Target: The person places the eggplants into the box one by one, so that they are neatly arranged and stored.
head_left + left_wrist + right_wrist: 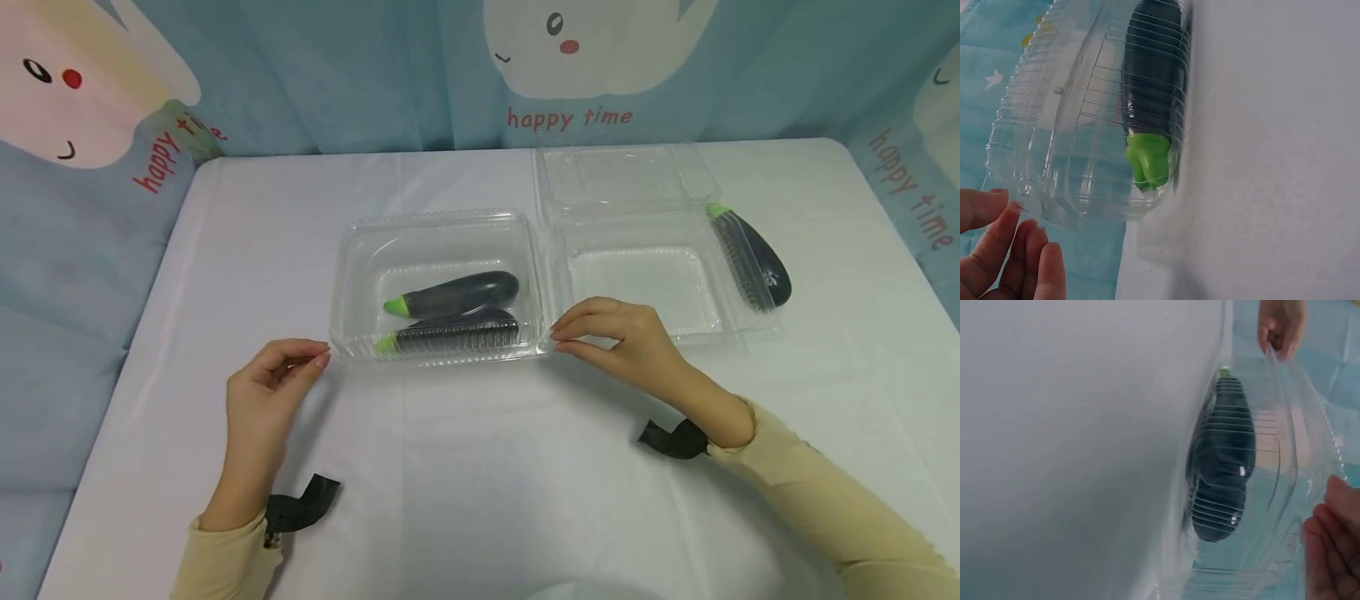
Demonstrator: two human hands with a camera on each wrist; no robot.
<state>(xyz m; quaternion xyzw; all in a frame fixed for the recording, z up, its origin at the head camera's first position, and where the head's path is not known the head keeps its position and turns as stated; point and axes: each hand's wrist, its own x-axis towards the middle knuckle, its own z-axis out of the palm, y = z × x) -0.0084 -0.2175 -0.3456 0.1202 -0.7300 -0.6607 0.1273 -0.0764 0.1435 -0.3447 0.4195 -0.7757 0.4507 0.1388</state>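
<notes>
A clear plastic clamshell box (438,242) lies on the table with two dark eggplants inside, an upper one (465,293) and a lower one (457,335). Both have green stem ends pointing left; the box's lid appears to lie over them. My left hand (273,396) pinches the near left corner between thumb and fingers, as the left wrist view also shows. At the near right corner, my right hand (626,346) pinches the rim with its thumb and fingertips. The ribbed front wall (1154,69) shows the lower eggplant through it.
Right of the box stands a second clear clamshell box (645,283), its lid (622,175) folded back. A third eggplant (761,258) lies at that box's right side, partly seen through plastic. A blue printed curtain (375,75) hangs behind the white-covered table (465,483).
</notes>
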